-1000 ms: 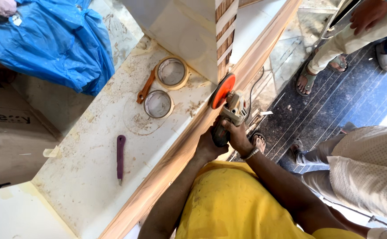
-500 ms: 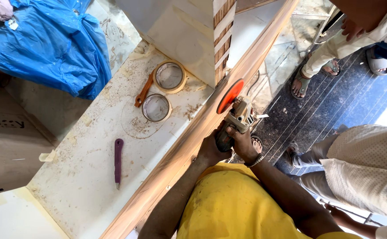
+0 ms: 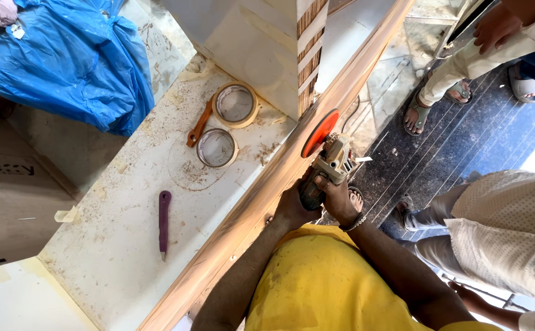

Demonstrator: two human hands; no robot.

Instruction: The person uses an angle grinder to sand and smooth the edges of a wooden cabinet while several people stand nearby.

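Note:
Both my hands grip an angle grinder (image 3: 330, 164) with an orange disc (image 3: 320, 132). My left hand (image 3: 292, 209) wraps the dark rear of its body, and my right hand (image 3: 339, 199), with a bracelet on the wrist, holds it from the other side. The disc presses on the long wood-grain edge strip (image 3: 243, 228) of a dusty white counter (image 3: 120, 245). The disc sits right below a white pillar with a striped wooden side (image 3: 307, 46).
On the counter lie two tape rolls (image 3: 235, 104) (image 3: 216, 148), an orange-handled tool (image 3: 199, 125) and a purple-handled tool (image 3: 164, 220). A blue plastic sheet (image 3: 65, 55) lies at upper left. Other people stand on the dark floor at right: sandalled feet (image 3: 417, 113) and a white-patterned garment (image 3: 506, 233).
The grinder and both hands have slid along the wooden edge, away from me toward the pillar. The tools on the counter have not moved.

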